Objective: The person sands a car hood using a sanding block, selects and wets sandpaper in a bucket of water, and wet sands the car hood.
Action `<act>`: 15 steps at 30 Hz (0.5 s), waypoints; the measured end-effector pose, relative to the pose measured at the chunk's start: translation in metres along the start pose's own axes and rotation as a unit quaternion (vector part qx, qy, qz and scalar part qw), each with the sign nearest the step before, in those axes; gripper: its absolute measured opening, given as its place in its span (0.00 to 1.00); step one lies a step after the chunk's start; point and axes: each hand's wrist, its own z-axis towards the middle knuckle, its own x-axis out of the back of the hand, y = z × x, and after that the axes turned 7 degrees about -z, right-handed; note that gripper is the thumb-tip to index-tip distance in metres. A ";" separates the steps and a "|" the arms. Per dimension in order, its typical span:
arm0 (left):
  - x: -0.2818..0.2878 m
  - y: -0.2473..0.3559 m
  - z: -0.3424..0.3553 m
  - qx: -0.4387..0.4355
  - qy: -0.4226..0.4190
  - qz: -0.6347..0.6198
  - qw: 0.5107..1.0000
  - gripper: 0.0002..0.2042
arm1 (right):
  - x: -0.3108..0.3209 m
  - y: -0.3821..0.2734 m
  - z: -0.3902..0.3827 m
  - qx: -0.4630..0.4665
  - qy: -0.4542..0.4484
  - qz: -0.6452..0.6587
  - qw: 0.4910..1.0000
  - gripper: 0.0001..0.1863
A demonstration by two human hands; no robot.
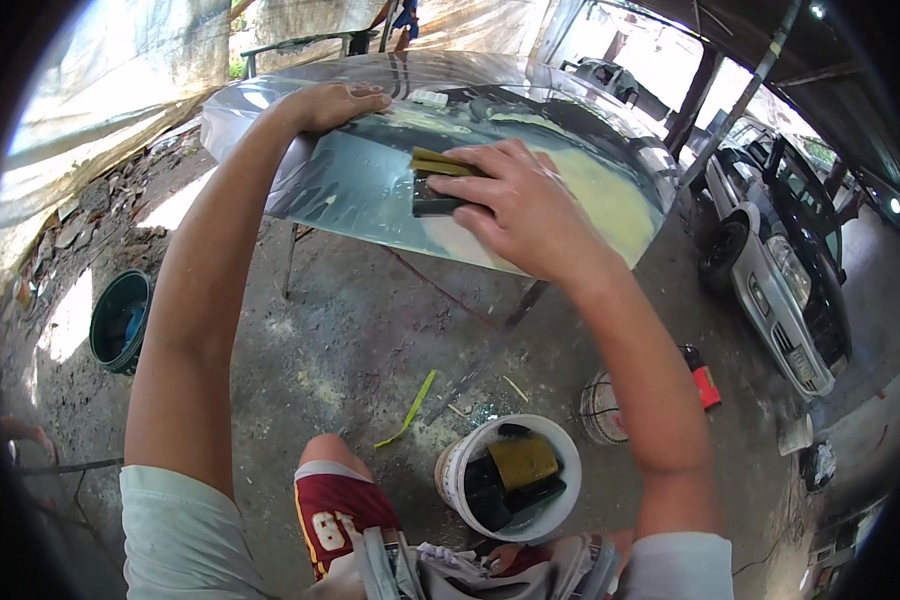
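A wet car panel (pixel 350 185), grey-green with patches of yellow filler, lies raised in front of me. My right hand (pixel 530 200) grips a dark sanding block (pixel 435 200) with olive sandpaper (pixel 440 163) along its far side. The block rests against the panel's near half, left of the large yellow patch (pixel 605 195). Toward the panel's far left, my left hand (pixel 335 106) lies on the surface with its fingers extended, holding nothing visible. A small white piece (pixel 430 98) sits on the panel just right of it.
Below the panel, a white bucket (pixel 452 475) holds water, dark blocks and an olive sheet (pixel 523 462). A dark green bucket (pixel 105 330) stands at left. A yellow-green strip (pixel 407 408) lies on the floor. To the right are a pail (pixel 600 405), a red object (pixel 706 385) and a silver car (pixel 770 290).
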 end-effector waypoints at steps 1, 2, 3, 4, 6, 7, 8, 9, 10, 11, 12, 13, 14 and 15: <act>-0.002 -0.006 0.002 -0.016 -0.005 -0.004 1.000 0.42 | 0.006 0.000 -0.013 -0.015 -0.009 0.004 1.000 0.18; -0.001 -0.011 -0.006 -0.007 -0.008 -0.001 1.000 0.42 | 0.008 0.001 -0.028 -0.026 -0.015 0.012 0.999 0.19; 0.001 -0.012 -0.017 0.015 0.002 0.017 1.000 0.41 | 0.017 0.009 -0.063 -0.057 -0.036 0.005 0.998 0.20; 0.002 -0.011 -0.024 0.033 0.013 0.033 0.999 0.40 | 0.027 0.017 -0.097 -0.088 -0.059 -0.004 0.994 0.21; 0.005 -0.012 -0.015 0.033 0.009 0.036 0.999 0.39 | 0.034 0.026 -0.117 -0.093 -0.067 -0.016 0.993 0.23; 0.004 -0.012 -0.012 0.022 -0.001 0.037 0.999 0.38 | 0.038 0.022 -0.121 -0.110 -0.080 -0.033 0.990 0.24; 0.002 -0.007 -0.011 0.017 -0.004 0.035 0.999 0.38 | 0.032 0.015 -0.094 -0.099 -0.056 -0.020 0.993 0.21; 0.002 -0.004 -0.014 0.006 0.004 0.026 1.000 0.38 | 0.019 0.008 -0.058 -0.074 -0.036 -0.021 0.996 0.20; 0.001 -0.001 -0.015 -0.007 0.013 0.015 1.000 0.38 | 0.008 0.002 -0.027 -0.049 -0.017 -0.025 0.998 0.18; -0.001 0.003 -0.005 -0.017 0.014 0.008 1.000 0.38 | 0.007 0.001 -0.008 -0.053 -0.023 -0.035 0.998 0.18; -0.001 -0.004 0.001 -0.002 0.004 0.001 1.000 0.39 | -0.002 0.000 0.011 -0.035 -0.015 -0.022 0.999 0.17; -0.002 -0.009 0.004 0.010 -0.006 -0.007 1.000 0.40 | -0.006 -0.001 0.020 -0.019 -0.010 -0.012 1.000 0.17; -0.002 -0.008 -0.007 0.015 -0.008 -0.007 1.000 0.40 | -0.003 -0.001 0.007 -0.028 -0.010 -0.007 1.000 0.17; -0.003 -0.007 -0.018 0.015 0.006 -0.003 1.000 0.40 | 0.007 0.001 -0.017 -0.047 -0.032 0.003 0.998 0.17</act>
